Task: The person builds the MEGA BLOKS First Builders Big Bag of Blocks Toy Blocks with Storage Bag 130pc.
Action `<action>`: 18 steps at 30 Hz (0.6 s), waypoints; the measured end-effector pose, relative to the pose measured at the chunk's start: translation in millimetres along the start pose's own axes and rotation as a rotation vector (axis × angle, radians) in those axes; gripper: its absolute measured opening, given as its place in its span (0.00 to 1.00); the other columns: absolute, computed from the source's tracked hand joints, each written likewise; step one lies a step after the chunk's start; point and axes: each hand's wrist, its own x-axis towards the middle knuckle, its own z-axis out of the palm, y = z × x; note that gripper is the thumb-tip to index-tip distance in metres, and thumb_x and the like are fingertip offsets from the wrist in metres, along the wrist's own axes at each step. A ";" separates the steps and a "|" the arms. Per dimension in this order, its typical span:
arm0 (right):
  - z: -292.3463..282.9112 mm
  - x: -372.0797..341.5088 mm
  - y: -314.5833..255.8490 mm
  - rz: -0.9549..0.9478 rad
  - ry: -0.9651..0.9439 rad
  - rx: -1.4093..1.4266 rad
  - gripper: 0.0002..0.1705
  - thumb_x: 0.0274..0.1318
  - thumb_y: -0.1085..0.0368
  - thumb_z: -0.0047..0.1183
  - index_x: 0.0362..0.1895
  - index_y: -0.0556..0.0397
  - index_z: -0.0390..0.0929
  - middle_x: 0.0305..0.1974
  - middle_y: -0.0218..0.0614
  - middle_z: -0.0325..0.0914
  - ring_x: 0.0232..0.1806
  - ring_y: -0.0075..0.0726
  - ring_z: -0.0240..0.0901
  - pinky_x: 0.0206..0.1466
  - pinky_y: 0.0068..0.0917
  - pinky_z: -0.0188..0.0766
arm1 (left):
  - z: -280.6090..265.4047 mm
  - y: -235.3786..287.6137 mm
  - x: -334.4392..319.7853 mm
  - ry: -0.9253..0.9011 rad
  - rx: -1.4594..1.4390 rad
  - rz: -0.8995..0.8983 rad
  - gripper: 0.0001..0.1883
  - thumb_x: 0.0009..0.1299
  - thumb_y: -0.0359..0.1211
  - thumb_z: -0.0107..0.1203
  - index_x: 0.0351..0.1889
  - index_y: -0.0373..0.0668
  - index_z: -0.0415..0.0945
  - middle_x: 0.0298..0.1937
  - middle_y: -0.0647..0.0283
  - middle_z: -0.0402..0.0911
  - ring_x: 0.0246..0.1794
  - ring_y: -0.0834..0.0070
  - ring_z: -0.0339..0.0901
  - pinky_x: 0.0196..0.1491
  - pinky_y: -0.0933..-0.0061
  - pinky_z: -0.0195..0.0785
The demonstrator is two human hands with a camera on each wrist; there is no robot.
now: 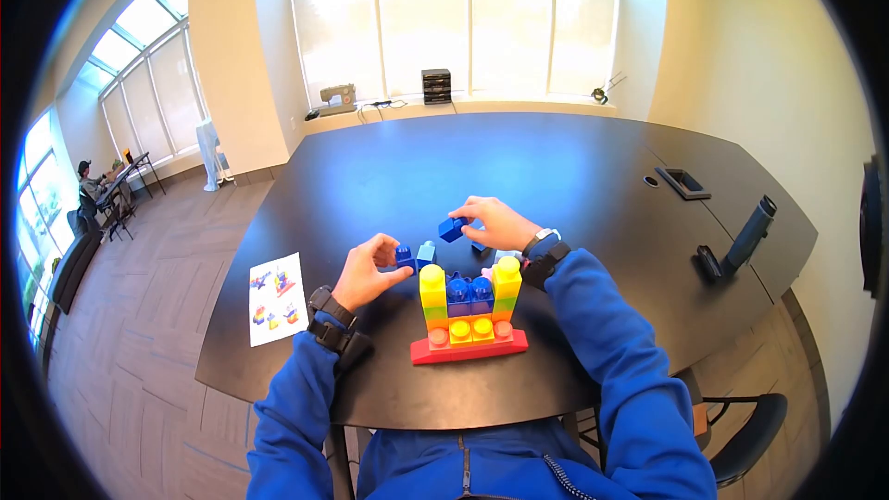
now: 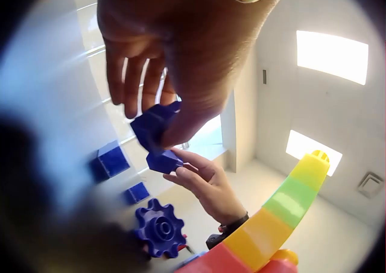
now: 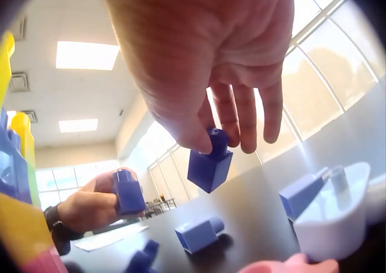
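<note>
Pinching a single-stud block [image 3: 209, 171] in the right hand [image 1: 500, 221] and a dark blue block [image 3: 129, 194] in the left hand [image 1: 366, 273]

Right hand: thumb and fingertips set on the stud of its piece, remaining fingers extended and parted. Single-stud block: dark blue, raised clear of the black table [image 1: 370, 162], body hanging below the stud.

Left hand: thumb and fingers bent round its piece, a narrow grip. Dark blue block: left of the assembly's towers, just beside a light blue block [image 1: 426, 255].

Assembly, standing at the near edge, before the person: red base [image 1: 444, 354]; low row with yellow studs [image 1: 471, 329] in the middle; left tower [image 1: 432, 292] and right tower [image 1: 507, 285], each yellow over green, with a yellow round-topped piece uppermost; translucent blue blocks [image 1: 469, 294] between them.

Loose pieces, right wrist view: one blue block [image 3: 198, 234] on its side below the right hand; a white piece [image 3: 329, 225] to the right; a pink piece [image 3: 295, 266] at the lower edge, partly cut off.

Left wrist view: one blue gear [image 2: 161, 228].

Printed sheet [image 1: 278, 299]: pictures of colored models, flat on the table, left of the left hand.
</note>
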 end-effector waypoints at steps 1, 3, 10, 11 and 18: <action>-12.9 -1.8 -7.4 -0.011 0.049 0.073 0.21 0.71 0.66 0.65 0.66 0.53 0.90 0.52 0.48 0.87 0.56 0.58 0.87 0.66 0.47 0.84 | -3.9 12.9 0.7 0.037 -0.055 0.021 0.26 0.69 0.31 0.81 0.62 0.38 0.82 0.49 0.60 0.91 0.51 0.75 0.89 0.58 0.68 0.84; -35.9 -6.4 -19.1 -0.019 0.101 0.131 0.21 0.71 0.67 0.65 0.66 0.53 0.90 0.52 0.48 0.86 0.55 0.55 0.87 0.63 0.44 0.86 | -9.6 32.2 5.7 0.064 -0.250 0.060 0.25 0.71 0.29 0.79 0.64 0.37 0.81 0.51 0.61 0.91 0.54 0.76 0.88 0.61 0.68 0.84; -123.1 -33.3 -96.7 0.026 0.186 0.368 0.15 0.68 0.67 0.68 0.57 0.53 0.92 0.44 0.35 0.91 0.50 0.29 0.89 0.60 0.35 0.90 | -30.4 138.4 -1.2 -0.030 -0.496 0.259 0.25 0.74 0.26 0.77 0.67 0.37 0.80 0.56 0.64 0.89 0.59 0.76 0.86 0.71 0.64 0.79; -130.4 -39.7 -108.3 -0.022 0.169 0.400 0.15 0.68 0.67 0.69 0.57 0.53 0.93 0.44 0.35 0.91 0.50 0.29 0.89 0.60 0.35 0.90 | -26.9 145.0 -4.9 -0.082 -0.448 0.278 0.25 0.73 0.27 0.78 0.66 0.37 0.81 0.56 0.64 0.89 0.59 0.77 0.87 0.71 0.64 0.79; -143.3 -55.3 -151.6 -0.202 0.049 0.339 0.13 0.67 0.69 0.70 0.54 0.57 0.94 0.47 0.40 0.91 0.49 0.36 0.91 0.61 0.32 0.88 | -5.7 150.0 -13.3 -0.190 -0.287 0.291 0.22 0.72 0.27 0.79 0.60 0.36 0.83 0.54 0.62 0.90 0.57 0.76 0.88 0.70 0.65 0.81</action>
